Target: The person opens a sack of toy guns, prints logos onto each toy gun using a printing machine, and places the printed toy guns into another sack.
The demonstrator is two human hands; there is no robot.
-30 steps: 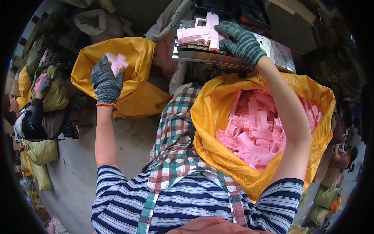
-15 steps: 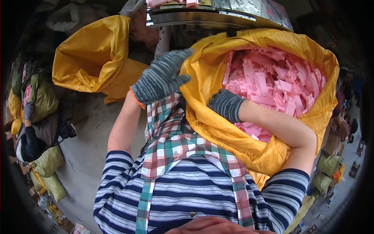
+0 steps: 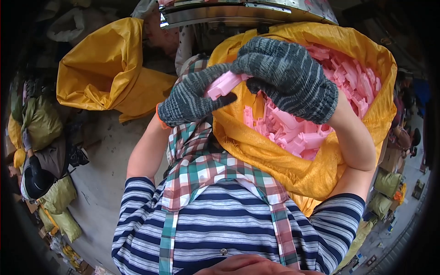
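Between my two gloved hands is a pink moulded plastic piece (image 3: 223,86), raised above the near-left rim of a large yellow woven sack (image 3: 270,158). My left hand (image 3: 188,97), in a grey striped knit glove with an orange cuff, closes round its left end, thumb below. My right hand (image 3: 286,75), gloved alike, bends over the sack's mouth and pinches the other end; its fingertips are partly hidden. Many similar pink plastic pieces (image 3: 293,128) lie loosely heaped inside the sack, partly covered by my right hand.
To the left another yellow sack (image 3: 128,68) gapes open. A metal machine edge (image 3: 247,16) runs behind the large sack. A person in dark sleeves (image 3: 39,172) is at far left beside olive sacks (image 3: 43,121). More olive sacks (image 3: 387,183) lie at right.
My right hand has come up out of the heap and across to my left hand. The pink piece now shows between both hands, and my left hand has closed on it.
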